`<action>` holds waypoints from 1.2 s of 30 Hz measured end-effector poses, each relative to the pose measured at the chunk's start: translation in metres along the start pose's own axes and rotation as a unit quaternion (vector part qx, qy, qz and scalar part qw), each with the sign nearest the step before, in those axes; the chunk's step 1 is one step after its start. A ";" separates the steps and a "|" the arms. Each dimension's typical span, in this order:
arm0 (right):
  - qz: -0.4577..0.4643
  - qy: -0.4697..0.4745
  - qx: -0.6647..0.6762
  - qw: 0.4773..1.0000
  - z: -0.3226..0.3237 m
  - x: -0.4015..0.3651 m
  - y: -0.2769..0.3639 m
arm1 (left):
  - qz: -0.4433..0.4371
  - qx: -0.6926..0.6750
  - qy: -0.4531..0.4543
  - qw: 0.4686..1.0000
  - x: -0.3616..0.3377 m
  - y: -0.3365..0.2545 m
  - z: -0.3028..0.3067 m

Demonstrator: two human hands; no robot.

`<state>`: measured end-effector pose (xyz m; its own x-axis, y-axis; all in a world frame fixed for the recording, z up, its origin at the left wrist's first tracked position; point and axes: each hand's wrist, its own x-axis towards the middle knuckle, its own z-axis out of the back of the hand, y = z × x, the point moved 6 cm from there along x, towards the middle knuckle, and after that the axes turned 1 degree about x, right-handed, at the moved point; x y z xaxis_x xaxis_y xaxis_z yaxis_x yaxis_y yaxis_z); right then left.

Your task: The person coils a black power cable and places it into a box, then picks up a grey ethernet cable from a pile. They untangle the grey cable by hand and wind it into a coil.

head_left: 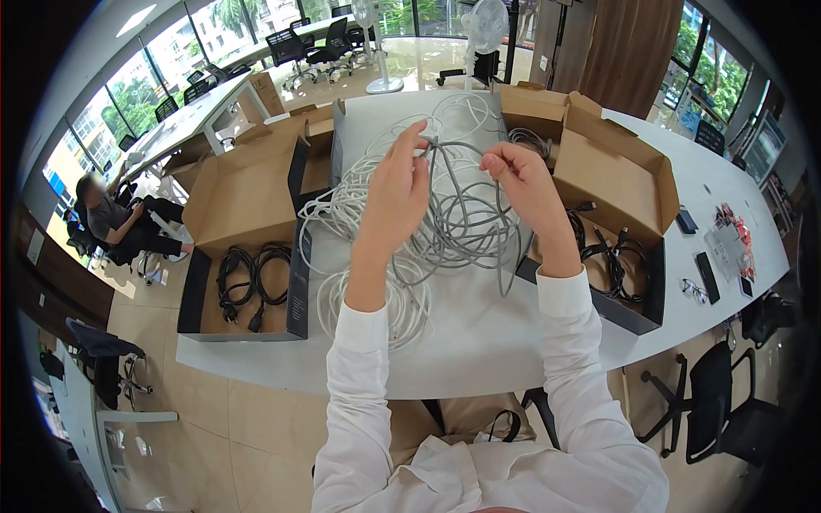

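Observation:
A tangle of grey cable (466,224) hangs and lies in loops between my two hands. My left hand (395,192) has its fingertips at the top of the grey loops, where several strands meet, and seems to grip them; the exact contact is partly hidden. My right hand (522,179) pinches a strand of the same cable between thumb and fingers. Below and to the left spreads a large heap of white cable (342,209), loosely coiled on the white table (479,342).
To the left, an open cardboard box (244,197) holds coiled black cables (272,272). An open box (611,175) on the right contains more black cables (611,256). Further right lie glasses (694,291), a black phone-like object (707,277) and a red-and-clear packet (734,239). A seated person (115,214) is at far left.

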<state>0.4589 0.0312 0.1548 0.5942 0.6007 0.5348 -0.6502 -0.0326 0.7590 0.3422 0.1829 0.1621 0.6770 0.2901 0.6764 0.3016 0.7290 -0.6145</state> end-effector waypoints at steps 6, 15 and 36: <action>0.014 0.001 0.034 0.999 -0.004 0.002 -0.010 | 0.045 -0.208 0.077 0.974 0.002 0.000 0.002; 0.001 0.064 0.037 0.997 -0.029 -0.002 0.001 | -0.047 0.116 -0.020 0.992 0.000 -0.017 -0.006; 0.087 -0.061 -0.243 0.964 -0.010 -0.009 0.027 | 0.006 -0.349 -0.220 0.911 -0.007 -0.002 0.079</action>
<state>0.4312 0.0328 0.1668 0.4879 0.5208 0.7006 -0.8726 0.2709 0.4063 0.2839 0.2285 0.1903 0.3939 0.6279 0.6713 0.7537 0.1973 -0.6269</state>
